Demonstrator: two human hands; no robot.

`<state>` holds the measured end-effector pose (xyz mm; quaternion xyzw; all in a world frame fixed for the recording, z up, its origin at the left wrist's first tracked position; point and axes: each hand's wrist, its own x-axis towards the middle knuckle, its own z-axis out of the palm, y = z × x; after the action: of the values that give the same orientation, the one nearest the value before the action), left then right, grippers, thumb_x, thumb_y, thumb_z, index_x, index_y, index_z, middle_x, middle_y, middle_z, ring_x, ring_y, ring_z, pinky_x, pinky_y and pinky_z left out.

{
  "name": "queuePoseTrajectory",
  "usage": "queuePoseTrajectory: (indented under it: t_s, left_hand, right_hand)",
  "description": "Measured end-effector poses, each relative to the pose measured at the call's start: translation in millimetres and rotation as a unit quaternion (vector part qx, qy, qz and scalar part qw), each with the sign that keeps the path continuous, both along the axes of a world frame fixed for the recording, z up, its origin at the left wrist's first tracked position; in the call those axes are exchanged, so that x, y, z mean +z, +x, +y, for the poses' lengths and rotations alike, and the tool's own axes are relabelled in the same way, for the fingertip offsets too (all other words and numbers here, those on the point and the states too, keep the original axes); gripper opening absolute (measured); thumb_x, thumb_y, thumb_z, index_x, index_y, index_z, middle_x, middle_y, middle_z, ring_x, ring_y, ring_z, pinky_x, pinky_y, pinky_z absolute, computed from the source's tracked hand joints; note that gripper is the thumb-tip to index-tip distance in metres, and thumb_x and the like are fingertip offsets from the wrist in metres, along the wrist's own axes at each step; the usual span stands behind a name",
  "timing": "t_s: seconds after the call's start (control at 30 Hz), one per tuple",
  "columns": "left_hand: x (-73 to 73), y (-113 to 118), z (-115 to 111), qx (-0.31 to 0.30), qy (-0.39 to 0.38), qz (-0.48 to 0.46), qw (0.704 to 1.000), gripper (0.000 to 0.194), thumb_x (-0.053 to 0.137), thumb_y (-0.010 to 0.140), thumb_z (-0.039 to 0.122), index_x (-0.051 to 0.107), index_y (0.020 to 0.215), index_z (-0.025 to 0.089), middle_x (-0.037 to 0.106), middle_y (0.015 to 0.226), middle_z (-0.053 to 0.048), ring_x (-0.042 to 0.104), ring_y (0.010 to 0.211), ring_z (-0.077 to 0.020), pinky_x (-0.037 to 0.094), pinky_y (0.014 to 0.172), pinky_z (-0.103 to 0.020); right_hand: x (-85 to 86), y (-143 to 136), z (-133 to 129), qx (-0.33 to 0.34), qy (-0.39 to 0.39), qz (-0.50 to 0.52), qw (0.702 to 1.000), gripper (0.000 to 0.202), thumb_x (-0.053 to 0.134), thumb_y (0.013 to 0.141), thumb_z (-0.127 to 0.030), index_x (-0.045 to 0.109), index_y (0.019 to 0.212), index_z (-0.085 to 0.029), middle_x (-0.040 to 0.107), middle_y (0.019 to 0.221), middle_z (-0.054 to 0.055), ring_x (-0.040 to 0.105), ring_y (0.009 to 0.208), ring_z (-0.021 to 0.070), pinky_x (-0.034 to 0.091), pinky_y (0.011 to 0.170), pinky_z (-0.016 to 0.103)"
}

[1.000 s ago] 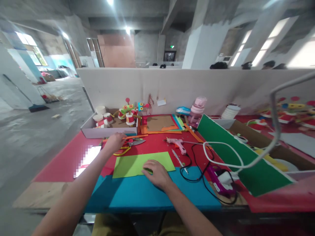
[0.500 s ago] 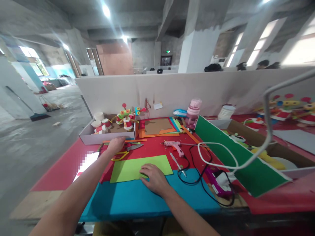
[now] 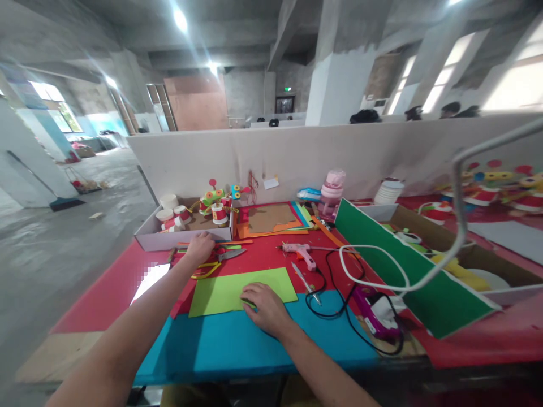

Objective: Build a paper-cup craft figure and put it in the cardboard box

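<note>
A lime green sheet [image 3: 237,288] lies across the red cover and the blue cloth [image 3: 237,345]. My right hand [image 3: 263,305] rests on its front edge, fingers bent, with a small dark thing at the fingertips. Beyond the sheet, my left hand [image 3: 201,247] reaches down by the near wall of a white box [image 3: 186,238], over orange strips; what its fingers touch is hidden. Beside it lie scissors [image 3: 232,254] and yellow handles [image 3: 206,271]. To the right are a pink glue gun [image 3: 300,254] and a pen [image 3: 306,282].
Stacked coloured sheets [image 3: 271,219] lie at the back, near a pink bottle [image 3: 332,192]. On the right stand a green board [image 3: 399,271], a box with yellow pieces, a purple power strip [image 3: 377,316] with cables, and a white curved arm. A lit phone [image 3: 150,280] lies left.
The view has shifted slightly. A small dark thing now shows at my right hand's fingertips. Both hands stay in nearly the same places.
</note>
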<state>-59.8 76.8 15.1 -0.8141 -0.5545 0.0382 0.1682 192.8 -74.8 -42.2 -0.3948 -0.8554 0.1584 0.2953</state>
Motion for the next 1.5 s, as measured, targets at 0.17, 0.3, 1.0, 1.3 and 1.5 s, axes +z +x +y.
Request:
queuePoseTrajectory:
  t_s: [0.17, 0.3, 1.0, 1.3, 1.5]
  left_hand:
    - [0.4, -1, 2, -0.002, 0.000, 0.004, 1.000, 0.025, 0.051, 0.080, 0.008, 0.072, 0.092, 0.015, 0.066, 0.103, -0.015, 0.055, 0.105, -0.0272, 0.041, 0.087, -0.037]
    - [1.5, 0, 2, -0.002, 0.005, -0.002, 1.000, 0.033, 0.044, 0.088, 0.013, 0.064, 0.114, 0.019, 0.067, 0.104, -0.014, 0.059, 0.100, -0.0258, 0.043, 0.084, -0.037]
    - [7.8, -7, -26, 0.024, 0.016, -0.010, 1.000, 0.026, 0.041, 0.089, 0.014, 0.066, 0.096, 0.017, 0.066, 0.099, -0.014, 0.054, 0.105, -0.0268, 0.042, 0.084, -0.038]
    - [8.2, -6, -30, 0.031, -0.010, -0.015, 0.999, 0.019, 0.051, 0.085, 0.018, 0.063, 0.100, 0.021, 0.066, 0.100, -0.011, 0.056, 0.104, -0.0256, 0.043, 0.085, -0.037]
    - [17.2, -17, -21, 0.022, -0.078, -0.056, 0.995, 0.025, 0.051, 0.078, 0.010, 0.066, 0.092, 0.023, 0.068, 0.097, -0.007, 0.057, 0.101, -0.0213, 0.045, 0.084, -0.029]
  right_hand:
    - [-0.4, 0, 1, 0.006, 0.007, 0.003, 1.000, 0.018, 0.058, 0.087, -0.020, 0.068, 0.103, -0.022, 0.068, 0.107, 0.005, 0.058, 0.104, 0.0181, 0.044, 0.094, 0.033]
    - [-1.0, 0, 1, 0.010, 0.013, 0.014, 1.000, 0.019, 0.055, 0.088, -0.018, 0.068, 0.102, -0.021, 0.068, 0.106, 0.005, 0.058, 0.103, 0.0186, 0.044, 0.093, 0.033]
    - [-2.4, 0, 2, 0.016, 0.009, 0.017, 1.000, 0.021, 0.053, 0.088, -0.016, 0.069, 0.101, -0.020, 0.067, 0.106, 0.006, 0.057, 0.102, 0.0184, 0.043, 0.093, 0.034]
    - [-2.2, 1, 2, 0.021, 0.013, 0.017, 1.000, 0.022, 0.052, 0.088, -0.015, 0.068, 0.103, -0.020, 0.067, 0.107, 0.006, 0.058, 0.102, 0.0189, 0.044, 0.093, 0.035]
    - [-2.0, 2, 1, 0.020, 0.012, 0.010, 1.000, 0.022, 0.053, 0.088, -0.016, 0.068, 0.104, -0.021, 0.067, 0.108, 0.006, 0.057, 0.103, 0.0188, 0.043, 0.093, 0.034]
